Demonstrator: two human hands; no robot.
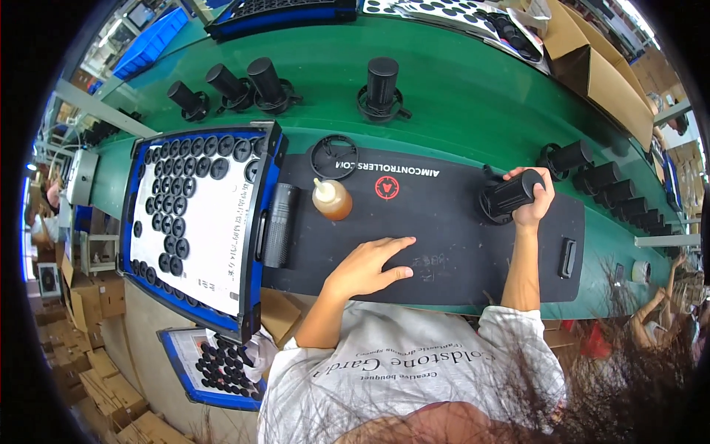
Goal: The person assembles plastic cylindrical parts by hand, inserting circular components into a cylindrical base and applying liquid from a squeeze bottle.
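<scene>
My right hand [534, 201] grips a black ribbed cylinder part [509, 194], tilted, at the right end of a black work mat [444, 251]. Spread flat on the middle of the mat, my left hand [367, 265] holds nothing. Left of that hand stands a small squeeze bottle of amber liquid [332, 198]. A black textured cylinder [280, 224] lies beside the bottle. At the mat's far edge rests a black ring part [333, 155].
A blue tray [255, 244] with several round black caps on a white sheet stands at the left. Several black cylinder assemblies [382, 89] stand on the green belt [458, 111], more at the right [606, 181]. A cardboard box [599, 74] sits far right. Another tray [214, 362] lies below.
</scene>
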